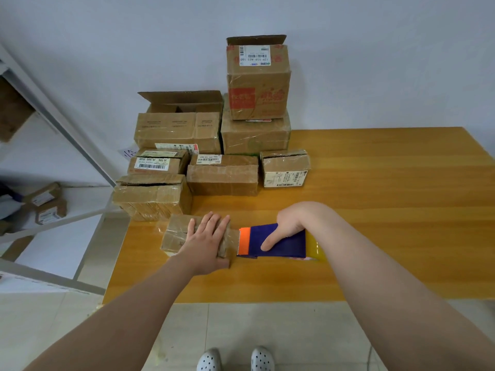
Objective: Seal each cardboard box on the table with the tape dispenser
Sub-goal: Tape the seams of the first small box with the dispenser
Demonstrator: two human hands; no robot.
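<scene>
A small cardboard box (175, 232) lies near the table's front left corner. My left hand (206, 238) rests flat on its top, fingers spread, pressing it down. My right hand (288, 227) grips the tape dispenser (273, 241), a dark blue body with an orange front and a yellowish tape roll at its rear. The dispenser's orange end touches the box's right side, where clear tape runs onto the box. Behind them stand several more cardboard boxes (222, 175), some with open flaps (182, 99).
The wooden table (375, 199) stretches to the right. The box stack lines the back left against a white wall, with the tallest box (258, 81) on top. A metal shelf frame (61, 129) with small parcels stands left. My feet show below the table's front edge.
</scene>
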